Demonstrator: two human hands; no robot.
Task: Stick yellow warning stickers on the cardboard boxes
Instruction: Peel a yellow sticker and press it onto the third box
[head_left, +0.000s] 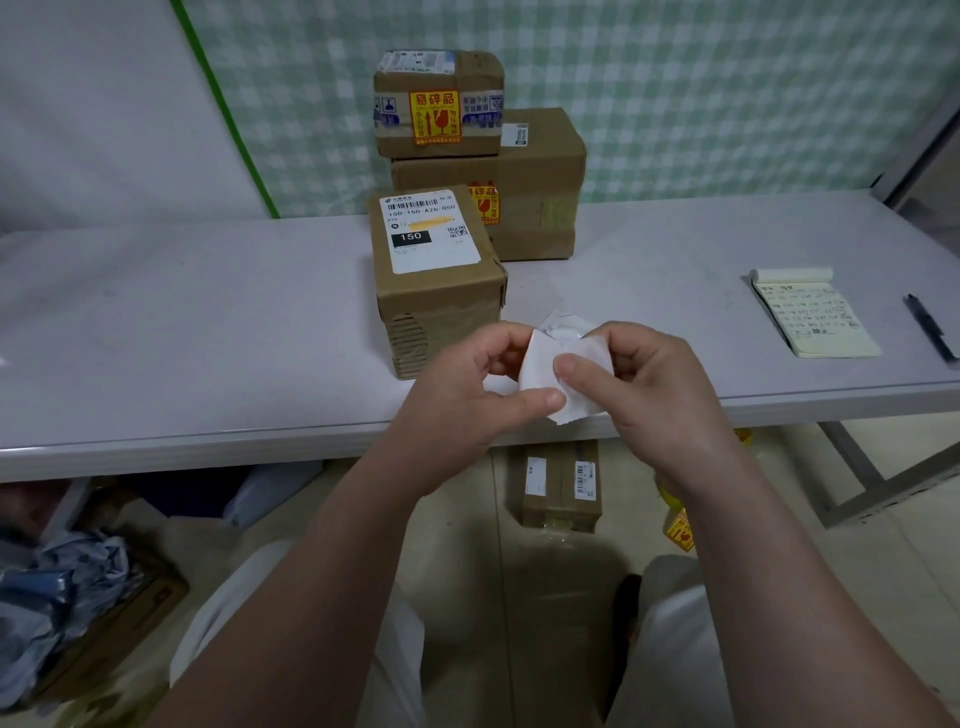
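My left hand (467, 387) and my right hand (639, 384) both pinch a white sticker sheet (540, 369) above the table's front edge, its blank back facing me. Just beyond stands a cardboard box (441, 291) with a white shipping label on top. Behind it a larger box (535, 197) shows a yellow warning sticker (484, 203) on its front, partly hidden. A small box (441, 104) stacked on top carries another yellow warning sticker (435, 118).
The grey table (208, 338) holds a yellow notepad (813, 325) and a black pen (930, 327) at the right. Under the table lie a taped box (561, 486), loose yellow stickers (680, 530), and a box of crumpled bags (67, 597) at the left.
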